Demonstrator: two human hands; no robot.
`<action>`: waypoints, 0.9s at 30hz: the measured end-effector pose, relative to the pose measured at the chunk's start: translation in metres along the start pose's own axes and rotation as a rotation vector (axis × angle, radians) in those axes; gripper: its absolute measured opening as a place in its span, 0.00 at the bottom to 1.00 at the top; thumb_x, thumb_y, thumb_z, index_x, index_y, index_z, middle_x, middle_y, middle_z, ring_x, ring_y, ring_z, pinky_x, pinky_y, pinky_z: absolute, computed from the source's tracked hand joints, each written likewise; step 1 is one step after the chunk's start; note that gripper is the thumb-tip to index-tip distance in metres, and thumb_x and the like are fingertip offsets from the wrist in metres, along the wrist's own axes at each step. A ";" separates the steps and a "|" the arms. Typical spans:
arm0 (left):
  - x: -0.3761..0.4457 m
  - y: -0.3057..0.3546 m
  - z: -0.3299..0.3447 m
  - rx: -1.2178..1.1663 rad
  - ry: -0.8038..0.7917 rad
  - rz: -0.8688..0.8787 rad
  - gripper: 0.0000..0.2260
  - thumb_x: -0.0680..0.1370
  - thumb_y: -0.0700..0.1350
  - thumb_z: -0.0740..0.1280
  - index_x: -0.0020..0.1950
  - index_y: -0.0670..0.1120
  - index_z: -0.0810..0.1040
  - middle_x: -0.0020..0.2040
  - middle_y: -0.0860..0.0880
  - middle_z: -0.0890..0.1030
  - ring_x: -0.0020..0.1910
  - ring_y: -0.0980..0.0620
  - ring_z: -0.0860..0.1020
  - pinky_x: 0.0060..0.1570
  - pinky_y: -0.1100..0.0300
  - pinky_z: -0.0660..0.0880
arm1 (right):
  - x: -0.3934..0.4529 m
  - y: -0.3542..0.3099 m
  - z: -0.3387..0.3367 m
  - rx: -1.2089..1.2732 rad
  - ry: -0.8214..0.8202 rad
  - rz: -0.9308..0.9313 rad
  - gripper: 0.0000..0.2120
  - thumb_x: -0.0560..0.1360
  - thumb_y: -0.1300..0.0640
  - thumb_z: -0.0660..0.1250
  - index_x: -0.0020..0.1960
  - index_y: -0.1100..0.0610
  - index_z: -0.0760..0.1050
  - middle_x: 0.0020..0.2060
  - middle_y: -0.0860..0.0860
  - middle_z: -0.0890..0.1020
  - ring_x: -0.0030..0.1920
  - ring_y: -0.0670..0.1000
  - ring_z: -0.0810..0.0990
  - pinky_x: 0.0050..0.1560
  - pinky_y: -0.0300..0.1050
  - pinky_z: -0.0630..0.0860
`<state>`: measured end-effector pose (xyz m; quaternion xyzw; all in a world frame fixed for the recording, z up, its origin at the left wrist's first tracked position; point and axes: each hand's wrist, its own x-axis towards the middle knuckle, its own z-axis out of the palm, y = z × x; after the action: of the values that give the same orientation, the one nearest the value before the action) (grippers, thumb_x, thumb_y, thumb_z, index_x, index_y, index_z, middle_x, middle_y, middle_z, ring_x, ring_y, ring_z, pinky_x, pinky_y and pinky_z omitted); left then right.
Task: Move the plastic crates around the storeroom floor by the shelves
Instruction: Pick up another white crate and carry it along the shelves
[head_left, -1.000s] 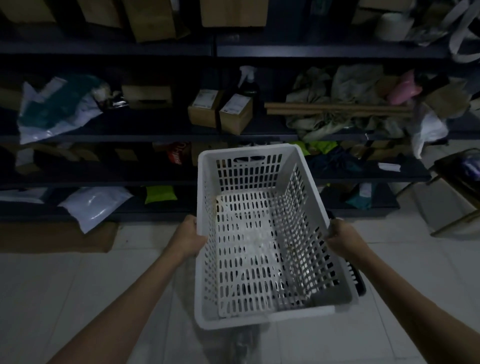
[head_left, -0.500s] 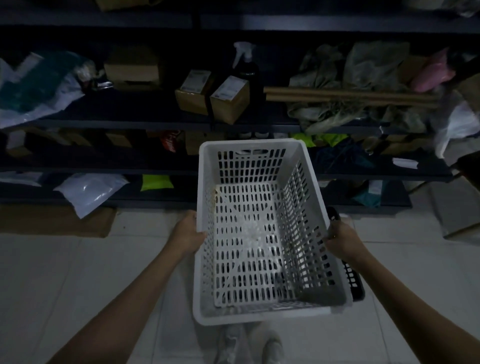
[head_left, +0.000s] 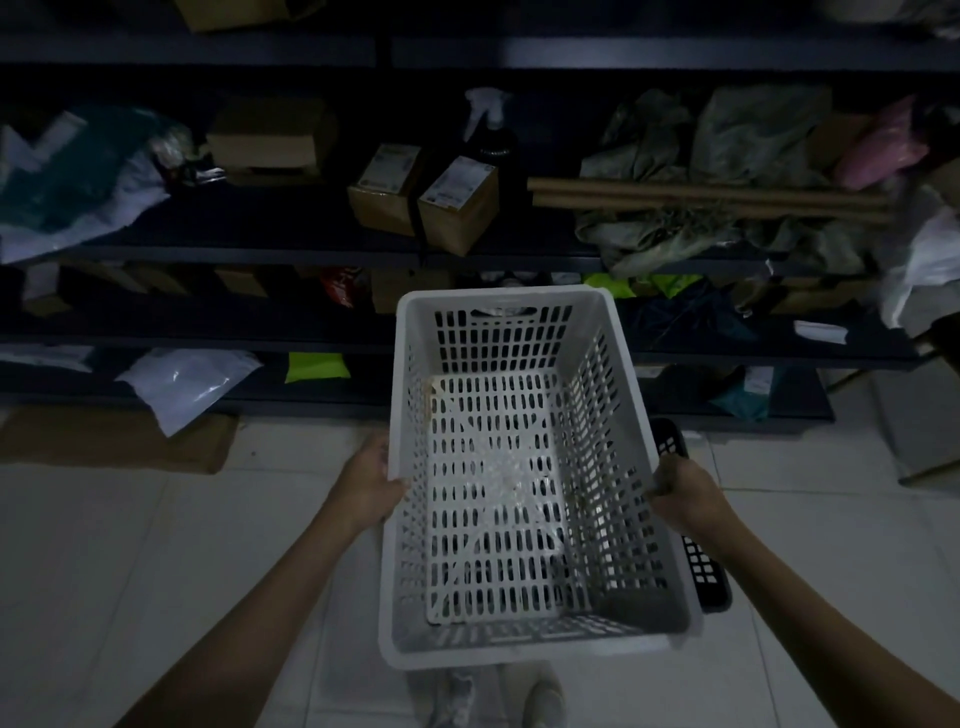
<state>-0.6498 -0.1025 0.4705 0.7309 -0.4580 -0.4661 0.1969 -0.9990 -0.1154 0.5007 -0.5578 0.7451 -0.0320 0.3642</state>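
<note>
A white slotted plastic crate (head_left: 511, 483) hangs in front of me above the tiled floor, empty, its long axis pointing toward the shelves. My left hand (head_left: 371, 480) grips its left rim and my right hand (head_left: 680, 488) grips its right rim. A black slotted crate (head_left: 698, 561) lies on the floor under the white crate's right side, mostly hidden by it.
Dark shelves (head_left: 260, 249) run across the back, loaded with cardboard boxes (head_left: 457, 205), a spray bottle (head_left: 488, 130), bags and crumpled cloth (head_left: 727, 171). Flat cardboard (head_left: 114, 441) lies on the floor at left. My shoes (head_left: 543, 699) show below the crate.
The white crate stays in both hands and has come slightly lower and closer to me. The view has tilted down, so the shelves sit higher in frame and my shoes appear.
</note>
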 end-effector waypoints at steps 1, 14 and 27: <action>0.000 0.000 0.000 -0.003 0.000 0.006 0.19 0.75 0.33 0.66 0.64 0.44 0.70 0.48 0.47 0.77 0.43 0.51 0.76 0.52 0.43 0.77 | 0.001 -0.001 -0.001 0.006 0.002 0.005 0.20 0.71 0.71 0.63 0.30 0.50 0.62 0.28 0.46 0.69 0.29 0.42 0.67 0.25 0.33 0.63; 0.001 -0.003 0.003 0.006 0.001 -0.009 0.19 0.75 0.33 0.66 0.65 0.43 0.69 0.48 0.46 0.77 0.39 0.50 0.76 0.50 0.47 0.78 | 0.013 0.007 0.004 0.032 0.004 0.082 0.08 0.68 0.70 0.64 0.37 0.60 0.67 0.30 0.52 0.72 0.29 0.48 0.70 0.27 0.42 0.66; 0.012 -0.011 -0.001 -0.039 0.058 0.015 0.19 0.74 0.34 0.69 0.64 0.43 0.73 0.48 0.45 0.81 0.44 0.47 0.80 0.38 0.60 0.76 | 0.015 0.010 0.014 0.058 0.072 0.058 0.18 0.71 0.68 0.64 0.32 0.51 0.62 0.30 0.51 0.73 0.34 0.55 0.77 0.34 0.47 0.74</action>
<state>-0.6419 -0.1077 0.4571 0.7369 -0.4482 -0.4519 0.2278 -1.0008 -0.1198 0.4781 -0.5239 0.7723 -0.0631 0.3537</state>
